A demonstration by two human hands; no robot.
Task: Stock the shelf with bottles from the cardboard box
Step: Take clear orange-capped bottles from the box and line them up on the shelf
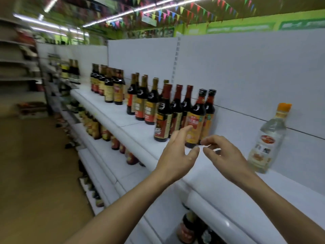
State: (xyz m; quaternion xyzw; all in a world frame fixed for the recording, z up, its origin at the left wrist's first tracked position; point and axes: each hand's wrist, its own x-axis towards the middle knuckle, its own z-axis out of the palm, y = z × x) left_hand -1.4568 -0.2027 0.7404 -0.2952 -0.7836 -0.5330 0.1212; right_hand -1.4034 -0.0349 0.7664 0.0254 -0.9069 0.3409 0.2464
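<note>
Several dark sauce bottles (195,118) with red and yellow labels stand in rows on the white top shelf (133,132). A clear bottle (267,140) with an orange cap stands alone further right on the same shelf. My left hand (177,154) hovers just in front of the nearest dark bottles, fingers spread and relaxed, holding nothing. My right hand (223,154) is beside it, fingers loosely curled, also holding nothing. Both hands are apart from the bottles. The cardboard box is out of view.
Lower shelves (109,155) carry more bottles and jars. The aisle floor (35,173) lies to the left, with another shelving unit at the far left. Bare shelf surface lies between the dark bottles and the clear one.
</note>
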